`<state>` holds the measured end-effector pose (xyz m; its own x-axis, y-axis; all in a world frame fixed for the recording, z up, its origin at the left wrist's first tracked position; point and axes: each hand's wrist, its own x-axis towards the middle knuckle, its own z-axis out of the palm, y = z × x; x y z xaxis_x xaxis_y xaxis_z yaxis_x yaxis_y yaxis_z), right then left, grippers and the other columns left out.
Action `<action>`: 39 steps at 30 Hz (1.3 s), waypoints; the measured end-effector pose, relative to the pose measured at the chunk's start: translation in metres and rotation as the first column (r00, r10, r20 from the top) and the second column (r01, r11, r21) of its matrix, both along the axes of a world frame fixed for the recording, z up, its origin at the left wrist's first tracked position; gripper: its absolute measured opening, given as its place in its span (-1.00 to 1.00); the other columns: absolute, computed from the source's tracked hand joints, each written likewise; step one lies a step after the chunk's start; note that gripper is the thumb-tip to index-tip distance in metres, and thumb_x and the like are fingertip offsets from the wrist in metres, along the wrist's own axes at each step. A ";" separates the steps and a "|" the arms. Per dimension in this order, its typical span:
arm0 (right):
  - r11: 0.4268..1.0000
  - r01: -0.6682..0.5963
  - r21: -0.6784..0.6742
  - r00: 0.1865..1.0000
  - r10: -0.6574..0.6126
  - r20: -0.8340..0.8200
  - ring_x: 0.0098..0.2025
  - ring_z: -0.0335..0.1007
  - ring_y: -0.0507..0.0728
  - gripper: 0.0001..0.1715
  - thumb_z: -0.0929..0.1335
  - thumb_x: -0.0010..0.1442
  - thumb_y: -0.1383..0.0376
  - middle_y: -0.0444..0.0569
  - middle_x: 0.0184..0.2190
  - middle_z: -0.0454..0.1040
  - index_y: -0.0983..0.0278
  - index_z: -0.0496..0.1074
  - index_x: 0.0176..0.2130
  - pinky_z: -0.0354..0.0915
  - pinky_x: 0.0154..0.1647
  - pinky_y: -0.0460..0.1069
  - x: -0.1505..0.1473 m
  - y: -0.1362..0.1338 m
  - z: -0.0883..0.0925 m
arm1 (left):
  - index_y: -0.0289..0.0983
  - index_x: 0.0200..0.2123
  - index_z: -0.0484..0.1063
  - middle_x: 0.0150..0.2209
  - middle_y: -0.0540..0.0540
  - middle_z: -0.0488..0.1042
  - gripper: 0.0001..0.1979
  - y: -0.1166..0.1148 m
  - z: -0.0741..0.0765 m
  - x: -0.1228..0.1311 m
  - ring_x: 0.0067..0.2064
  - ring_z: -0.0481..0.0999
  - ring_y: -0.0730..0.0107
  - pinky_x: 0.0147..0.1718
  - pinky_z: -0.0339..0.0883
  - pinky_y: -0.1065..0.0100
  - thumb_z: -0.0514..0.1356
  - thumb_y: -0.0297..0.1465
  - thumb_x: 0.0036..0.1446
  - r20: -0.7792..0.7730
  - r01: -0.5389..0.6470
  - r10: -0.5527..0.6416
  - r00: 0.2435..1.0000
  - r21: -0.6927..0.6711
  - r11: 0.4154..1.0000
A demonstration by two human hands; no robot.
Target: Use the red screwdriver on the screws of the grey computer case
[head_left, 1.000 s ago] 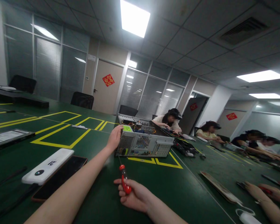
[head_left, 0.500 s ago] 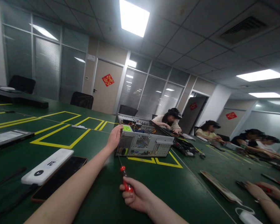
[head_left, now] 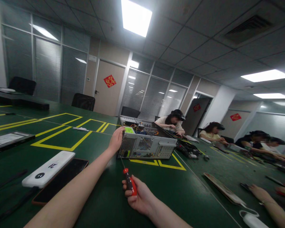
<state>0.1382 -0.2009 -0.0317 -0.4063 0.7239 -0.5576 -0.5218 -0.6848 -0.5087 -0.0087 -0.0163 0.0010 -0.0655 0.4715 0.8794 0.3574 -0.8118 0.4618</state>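
Observation:
An open computer case (head_left: 154, 147) lies on the green table with its rear panel towards me and cables showing inside. My left hand (head_left: 116, 139) grips the near left corner of the case, by a bright green label (head_left: 129, 130); its fingertips are partly hidden behind the edge. In my right hand (head_left: 140, 193) is a red and black screwdriver (head_left: 131, 183), fingers wrapped round the handle. Its thin shaft points up and away, and the tip reaches the lower left corner of the rear panel. Whether it sits in a screw is too small to tell.
Left of my arm are a white power bank (head_left: 48, 169), a phone (head_left: 61, 180) and a hard drive (head_left: 10, 141). Another phone (head_left: 224, 188) lies to the right, near a co-worker's hand (head_left: 257, 193). Several people work farther along the table (head_left: 192, 190).
My right hand has shifted its grip and turned the screwdriver handle slightly. My left hand and the case stay put. At right, a co-worker's hands have moved apart.

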 end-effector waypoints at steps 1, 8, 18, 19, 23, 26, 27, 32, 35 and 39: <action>1.000 0.003 0.001 1.000 -0.003 -0.001 -0.69 0.05 -0.14 -0.52 0.12 0.29 0.08 -0.09 -0.58 0.31 0.39 0.36 -0.33 -0.16 -0.77 -0.29 0.000 0.000 0.000 | -0.25 -0.15 0.37 0.00 -0.18 0.42 -0.62 0.000 0.000 0.000 0.10 0.36 0.27 0.14 0.20 0.09 -0.20 -0.27 0.30 -0.001 -0.001 0.001 1.000 0.000 1.000; 0.999 0.005 0.050 0.998 -0.008 0.058 -0.68 0.04 -0.18 -0.75 0.28 0.22 0.25 -0.13 -0.56 0.31 0.37 0.29 -0.42 -0.17 -0.76 -0.30 -0.001 -0.003 0.000 | -0.25 -0.15 0.37 0.00 -0.17 0.41 -0.61 -0.001 0.000 0.000 0.10 0.35 0.27 0.14 0.19 0.09 -0.20 -0.26 0.30 -0.007 0.000 0.000 1.000 -0.010 1.000; 0.999 0.033 0.002 0.994 -0.033 0.107 -0.62 0.27 -0.09 -0.61 0.20 0.28 0.15 -0.08 -0.56 0.35 0.43 0.34 -0.36 0.09 -0.72 -0.27 -0.005 -0.002 0.004 | -0.25 -0.14 0.36 0.00 -0.18 0.41 -0.62 0.001 0.000 0.000 0.10 0.35 0.27 0.14 0.20 0.10 -0.20 -0.28 0.30 -0.004 0.000 0.000 1.000 -0.008 1.000; 1.000 0.030 0.004 0.994 -0.031 0.101 -0.63 0.24 -0.10 -0.61 0.19 0.29 0.15 -0.09 -0.57 0.34 0.42 0.34 -0.36 0.04 -0.74 -0.28 -0.005 -0.002 0.004 | -0.26 -0.14 0.36 0.00 -0.19 0.41 -0.62 0.001 0.000 0.000 0.10 0.35 0.27 0.14 0.19 0.11 -0.20 -0.27 0.30 -0.003 0.000 0.000 1.000 -0.005 1.000; 1.000 0.013 0.022 0.997 -0.014 0.072 -0.69 0.12 -0.13 -0.60 0.16 0.30 0.16 -0.12 -0.60 0.30 0.40 0.31 -0.40 -0.16 -0.78 -0.29 -0.006 -0.001 0.001 | -0.27 -0.14 0.36 0.00 -0.19 0.41 -0.61 0.003 -0.001 0.000 0.09 0.36 0.27 0.13 0.20 0.10 -0.20 -0.27 0.30 0.001 0.001 -0.001 1.000 0.003 1.000; 1.000 0.010 0.025 0.999 -0.011 0.040 -0.70 0.05 -0.14 -0.60 0.15 0.30 0.16 -0.12 -0.61 0.30 0.40 0.30 -0.41 -0.18 -0.78 -0.29 -0.009 -0.002 0.000 | -0.26 -0.14 0.36 0.00 -0.18 0.41 -0.61 0.004 -0.003 0.001 0.08 0.36 0.28 0.13 0.20 0.09 -0.20 -0.27 0.30 0.003 -0.001 0.001 1.000 0.006 1.000; 1.000 0.008 0.025 1.000 -0.008 0.021 -0.70 0.05 -0.15 -0.60 0.15 0.30 0.17 -0.12 -0.60 0.29 0.40 0.30 -0.41 -0.19 -0.77 -0.29 -0.010 -0.002 0.000 | -0.26 -0.14 0.36 0.00 -0.18 0.41 -0.62 0.005 -0.003 0.001 0.08 0.36 0.28 0.13 0.20 0.09 -0.20 -0.27 0.30 0.003 -0.002 0.002 1.000 0.008 1.000; 0.999 0.019 0.035 1.000 -0.019 -0.009 -0.69 0.06 -0.14 -0.61 0.16 0.29 0.17 -0.12 -0.60 0.30 0.40 0.30 -0.39 -0.20 -0.76 -0.28 -0.014 -0.004 -0.001 | -0.27 -0.13 0.35 0.01 -0.19 0.41 -0.63 0.004 -0.003 0.000 0.10 0.35 0.28 0.13 0.20 0.10 -0.20 -0.29 0.30 -0.011 0.000 0.000 1.000 0.013 1.000; 0.997 0.042 0.057 0.996 -0.047 0.082 -0.67 0.14 -0.10 -0.67 0.18 0.27 0.19 -0.11 -0.58 0.32 0.40 0.32 -0.33 -0.12 -0.74 -0.25 -0.014 -0.005 0.001 | -0.27 -0.13 0.35 0.01 -0.19 0.41 -0.63 0.003 -0.002 0.000 0.10 0.35 0.27 0.14 0.19 0.09 -0.20 -0.30 0.30 -0.018 -0.006 0.006 1.000 0.011 1.000; 0.992 0.033 0.119 0.996 -0.043 0.082 -0.60 0.27 -0.04 -0.70 0.19 0.21 0.27 -0.08 -0.54 0.37 0.43 0.36 -0.20 0.08 -0.66 -0.19 -0.008 -0.006 0.008 | -0.26 -0.13 0.36 0.01 -0.18 0.41 -0.63 0.002 -0.002 0.000 0.09 0.35 0.27 0.13 0.20 0.09 -0.20 -0.30 0.30 -0.014 -0.014 0.014 1.000 0.010 1.000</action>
